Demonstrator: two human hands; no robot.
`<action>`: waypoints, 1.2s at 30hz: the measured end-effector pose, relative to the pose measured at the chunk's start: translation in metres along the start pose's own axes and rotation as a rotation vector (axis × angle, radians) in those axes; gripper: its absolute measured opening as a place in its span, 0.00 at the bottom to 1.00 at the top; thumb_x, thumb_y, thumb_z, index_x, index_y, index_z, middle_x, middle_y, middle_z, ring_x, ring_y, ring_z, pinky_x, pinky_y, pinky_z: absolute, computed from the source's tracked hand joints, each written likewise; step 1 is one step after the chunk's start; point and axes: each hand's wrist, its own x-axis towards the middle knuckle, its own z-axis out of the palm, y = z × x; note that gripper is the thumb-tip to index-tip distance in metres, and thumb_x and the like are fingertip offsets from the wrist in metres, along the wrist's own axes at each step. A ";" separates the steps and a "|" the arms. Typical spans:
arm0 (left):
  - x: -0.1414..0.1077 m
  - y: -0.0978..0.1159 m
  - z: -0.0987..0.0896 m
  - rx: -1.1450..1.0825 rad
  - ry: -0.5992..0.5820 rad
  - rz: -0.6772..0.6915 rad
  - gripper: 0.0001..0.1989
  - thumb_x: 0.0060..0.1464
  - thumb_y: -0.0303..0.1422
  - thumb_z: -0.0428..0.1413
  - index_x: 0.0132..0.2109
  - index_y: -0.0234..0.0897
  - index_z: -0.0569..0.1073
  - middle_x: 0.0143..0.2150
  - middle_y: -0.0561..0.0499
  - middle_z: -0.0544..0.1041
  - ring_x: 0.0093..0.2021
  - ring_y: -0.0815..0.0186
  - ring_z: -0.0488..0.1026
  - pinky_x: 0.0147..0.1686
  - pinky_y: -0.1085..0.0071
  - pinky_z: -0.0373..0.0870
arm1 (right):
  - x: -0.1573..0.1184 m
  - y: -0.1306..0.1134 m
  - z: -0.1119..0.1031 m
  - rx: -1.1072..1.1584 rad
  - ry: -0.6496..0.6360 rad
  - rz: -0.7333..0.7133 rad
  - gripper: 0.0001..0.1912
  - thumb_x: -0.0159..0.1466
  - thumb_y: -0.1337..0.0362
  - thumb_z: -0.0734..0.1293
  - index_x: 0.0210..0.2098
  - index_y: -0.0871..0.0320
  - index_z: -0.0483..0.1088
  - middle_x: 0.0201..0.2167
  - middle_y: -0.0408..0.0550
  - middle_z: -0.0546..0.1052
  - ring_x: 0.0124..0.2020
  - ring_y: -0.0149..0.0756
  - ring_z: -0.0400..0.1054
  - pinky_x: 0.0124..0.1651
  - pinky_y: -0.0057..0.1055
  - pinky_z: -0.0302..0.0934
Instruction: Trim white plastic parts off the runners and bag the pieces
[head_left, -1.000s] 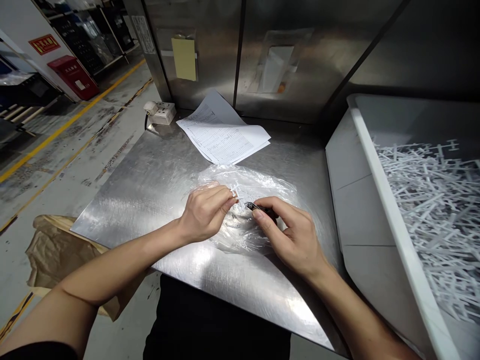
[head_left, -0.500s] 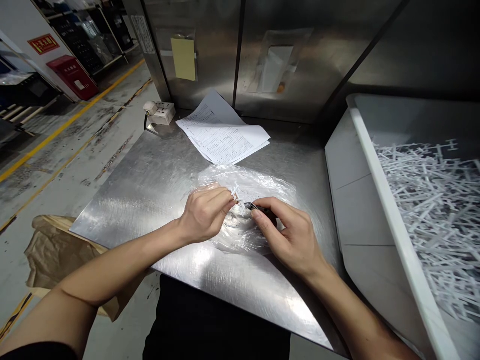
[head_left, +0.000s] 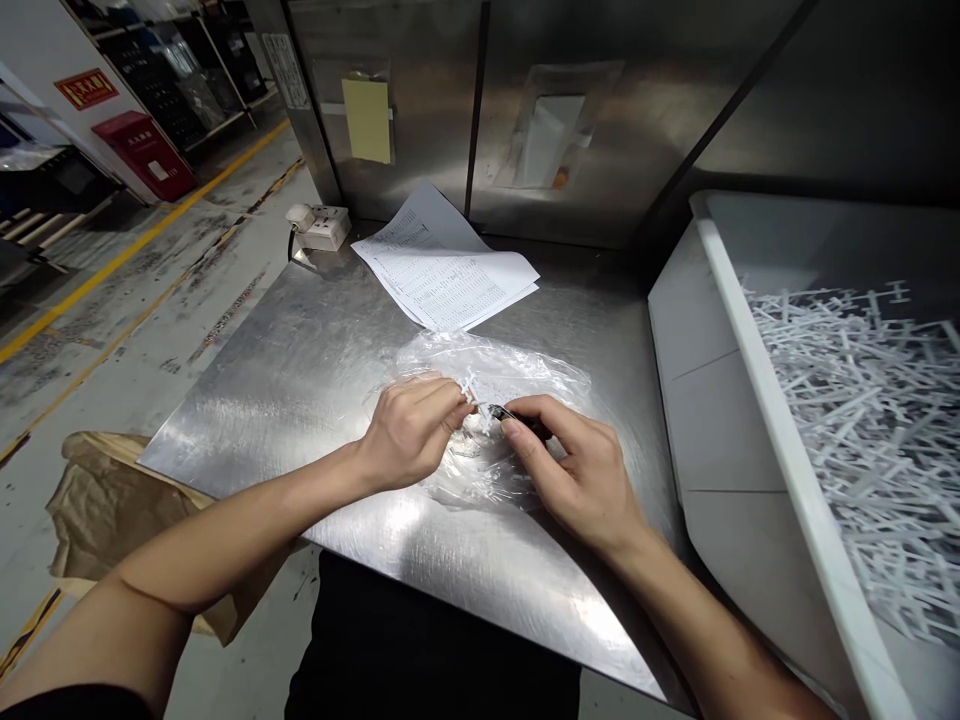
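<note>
My left hand pinches a small white plastic piece with thin branches above a clear plastic bag. Close on its right, my right hand is closed around a small black-handled tool, its metal tip touching or nearly touching the white piece. The tool looks like small cutters, though the fingers cover much of it. Beneath both hands the crumpled bag lies flat on the metal table; what lies on or in it is too small to tell.
At the right stands a large white bin with many white plastic pieces. Printed sheets lie behind the bag, near a power socket. A brown paper bag is on the floor at the left.
Both hands stay almost in place. The white piece has turned slightly between the fingers and shows a little more near the tool tip.
</note>
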 end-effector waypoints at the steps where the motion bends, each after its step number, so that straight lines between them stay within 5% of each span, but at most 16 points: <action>1: -0.001 0.000 0.000 -0.003 -0.010 -0.016 0.15 0.76 0.30 0.49 0.36 0.38 0.68 0.30 0.52 0.72 0.31 0.67 0.68 0.34 0.68 0.63 | 0.000 0.001 0.001 0.013 -0.008 0.023 0.08 0.76 0.60 0.67 0.42 0.55 0.76 0.34 0.43 0.81 0.32 0.34 0.73 0.35 0.32 0.61; 10: -0.004 0.000 0.000 0.159 -0.087 -0.039 0.11 0.74 0.29 0.49 0.40 0.37 0.72 0.32 0.53 0.77 0.32 0.66 0.71 0.33 0.67 0.60 | 0.001 0.006 0.005 0.090 -0.118 0.262 0.13 0.74 0.55 0.67 0.36 0.55 0.76 0.28 0.41 0.75 0.27 0.33 0.64 0.31 0.34 0.55; 21: -0.005 -0.002 0.002 0.120 -0.189 -0.144 0.12 0.73 0.32 0.49 0.42 0.38 0.75 0.33 0.53 0.78 0.33 0.66 0.73 0.33 0.68 0.60 | 0.003 0.004 0.004 0.065 -0.155 0.311 0.14 0.72 0.55 0.66 0.34 0.55 0.76 0.24 0.40 0.72 0.26 0.33 0.62 0.31 0.34 0.53; 36: -0.001 0.000 -0.001 0.237 -0.004 0.080 0.13 0.72 0.28 0.49 0.35 0.38 0.70 0.28 0.52 0.74 0.29 0.66 0.66 0.31 0.66 0.60 | 0.000 -0.009 -0.001 0.101 0.050 -0.009 0.06 0.73 0.62 0.68 0.40 0.55 0.77 0.32 0.44 0.81 0.29 0.34 0.71 0.32 0.33 0.63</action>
